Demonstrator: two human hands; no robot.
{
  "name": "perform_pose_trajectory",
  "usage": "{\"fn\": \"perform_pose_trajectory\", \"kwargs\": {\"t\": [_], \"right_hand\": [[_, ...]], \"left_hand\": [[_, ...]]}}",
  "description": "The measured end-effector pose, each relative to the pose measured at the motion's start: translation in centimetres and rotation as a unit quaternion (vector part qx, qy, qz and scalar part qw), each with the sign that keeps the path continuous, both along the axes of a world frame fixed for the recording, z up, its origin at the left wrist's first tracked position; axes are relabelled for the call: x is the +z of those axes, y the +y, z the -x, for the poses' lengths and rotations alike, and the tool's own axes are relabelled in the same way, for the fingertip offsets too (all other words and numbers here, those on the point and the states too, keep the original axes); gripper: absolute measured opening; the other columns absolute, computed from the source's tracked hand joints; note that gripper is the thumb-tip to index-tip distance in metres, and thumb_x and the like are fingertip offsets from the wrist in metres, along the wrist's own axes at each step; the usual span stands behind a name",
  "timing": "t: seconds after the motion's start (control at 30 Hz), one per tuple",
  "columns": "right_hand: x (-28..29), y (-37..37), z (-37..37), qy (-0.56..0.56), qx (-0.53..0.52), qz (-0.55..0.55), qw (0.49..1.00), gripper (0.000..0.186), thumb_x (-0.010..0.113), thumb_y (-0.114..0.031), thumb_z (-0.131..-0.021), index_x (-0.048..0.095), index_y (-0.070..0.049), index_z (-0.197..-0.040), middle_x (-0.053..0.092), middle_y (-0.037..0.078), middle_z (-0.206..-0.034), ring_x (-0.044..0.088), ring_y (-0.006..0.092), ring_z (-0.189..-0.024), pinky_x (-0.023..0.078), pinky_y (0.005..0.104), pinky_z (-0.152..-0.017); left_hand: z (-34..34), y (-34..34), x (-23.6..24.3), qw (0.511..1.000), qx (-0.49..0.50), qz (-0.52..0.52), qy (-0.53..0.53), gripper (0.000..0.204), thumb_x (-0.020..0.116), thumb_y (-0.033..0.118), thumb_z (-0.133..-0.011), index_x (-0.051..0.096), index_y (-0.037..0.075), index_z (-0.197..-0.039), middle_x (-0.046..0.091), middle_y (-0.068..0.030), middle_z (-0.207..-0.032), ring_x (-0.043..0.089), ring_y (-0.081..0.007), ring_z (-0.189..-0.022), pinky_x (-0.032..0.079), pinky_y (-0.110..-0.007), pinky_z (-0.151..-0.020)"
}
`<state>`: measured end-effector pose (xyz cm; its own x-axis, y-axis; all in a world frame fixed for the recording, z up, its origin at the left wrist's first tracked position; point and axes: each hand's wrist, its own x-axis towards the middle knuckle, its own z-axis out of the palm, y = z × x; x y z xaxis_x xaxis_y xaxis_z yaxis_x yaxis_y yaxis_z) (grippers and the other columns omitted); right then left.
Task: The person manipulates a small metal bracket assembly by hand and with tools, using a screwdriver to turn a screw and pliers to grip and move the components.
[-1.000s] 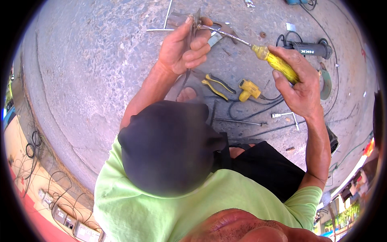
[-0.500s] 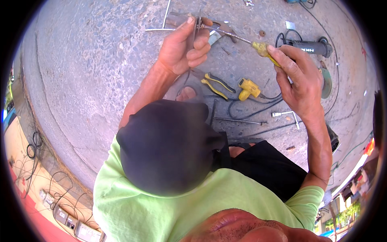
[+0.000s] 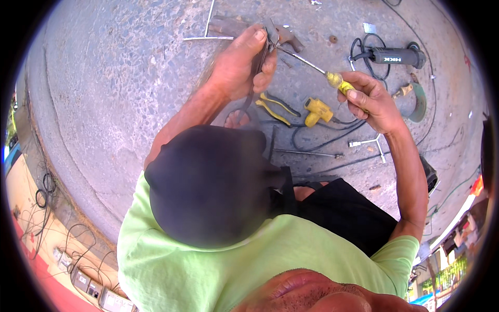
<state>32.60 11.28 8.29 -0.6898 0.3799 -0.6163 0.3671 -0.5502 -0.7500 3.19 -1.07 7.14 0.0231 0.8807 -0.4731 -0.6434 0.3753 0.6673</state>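
One wide fisheye camera, head-worn as the left of a pair, gives this upright, unmirrored view. It looks steeply down past the shirt (image 3: pixel 301 255), which sits close and fills much of the lower part. Farther from the lens, the left hand (image 3: pixel 241 65) and right hand (image 3: pixel 373 101) fall in the upper half, above the ground (image 3: pixel 130 78). Straight edges bow toward the dark, round rim.

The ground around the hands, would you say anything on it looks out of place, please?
Nothing looks spilled, but the dark cable lies in loose, untidy loops near the yellow connector.
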Motion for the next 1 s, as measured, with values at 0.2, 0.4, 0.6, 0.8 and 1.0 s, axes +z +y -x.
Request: {"fn": "perform_pose_trajectory", "kwargs": {"t": [0.2,0.4,0.6,0.8,1.0], "right_hand": [[0.0,0.3,0.4,-0.015,0.062,-0.294,0.954,0.037,0.072,-0.021,-0.096,0.067,-0.001,-0.127,0.07,0.008,-0.102,0.061,0.014,-0.079,0.049,0.0267,-0.071],[1.1,-0.8,1.4,0.011,0.058,-0.475,0.878,0.034,0.07,-0.016,-0.095,0.068,0.0,-0.126,0.07,0.013,-0.104,0.066,0.0223,-0.093,0.051,0.0318,-0.086],[2.0,-0.7,1.0,0.003,0.104,-0.585,0.804,0.034,0.069,-0.015,-0.095,0.068,-0.001,-0.126,0.069,0.013,-0.097,0.064,0.0213,-0.081,0.052,0.0323,-0.077],[-1.0,-2.1,-0.6,0.032,0.046,-0.356,0.933,0.042,0.066,-0.027,-0.099,0.065,0.005,-0.127,0.065,0.009,-0.084,0.057,0.0139,-0.067,0.046,0.0266,-0.062],[-1.2,-1.0,-0.9,0.028,0.051,0.086,0.995,0.055,0.067,-0.046,-0.097,0.065,0.004,-0.121,0.057,0.006,-0.071,0.044,0.0063,-0.051,0.032,0.0217,-0.045]], "left_hand": [[-0.3,0.1,0.0,0.999,-0.004,0.024,0.029,0.045,0.045,0.044,-0.109,0.052,0.006,-0.132,0.054,-0.004,-0.074,0.043,-0.0113,-0.047,0.037,-0.028,-0.042],[-0.1,0.2,1.1,0.985,-0.004,-0.073,0.159,0.059,0.047,0.041,-0.109,0.036,0.001,-0.151,0.057,-0.0054,-0.076,0.043,-0.0107,-0.047,0.036,-0.026,-0.044],[-0.2,-0.5,0.7,0.953,-0.02,-0.179,0.243,0.071,0.057,0.045,-0.104,0.032,-0.002,-0.151,0.052,-0.0028,-0.072,0.041,-0.0076,-0.048,0.034,-0.022,-0.046],[-0.2,-1.1,0.0,0.94,-0.046,-0.163,0.297,0.076,0.064,0.048,-0.1,0.034,-0.001,-0.149,0.051,-0.0014,-0.076,0.042,-0.0069,-0.056,0.034,-0.023,-0.052],[0.0,-1.0,1.1,0.927,-0.093,-0.165,0.324,0.076,0.073,0.038,-0.093,0.038,-0.003,-0.147,0.056,-0.0061,-0.101,0.053,-0.0131,-0.085,0.048,-0.03,-0.076]]}}
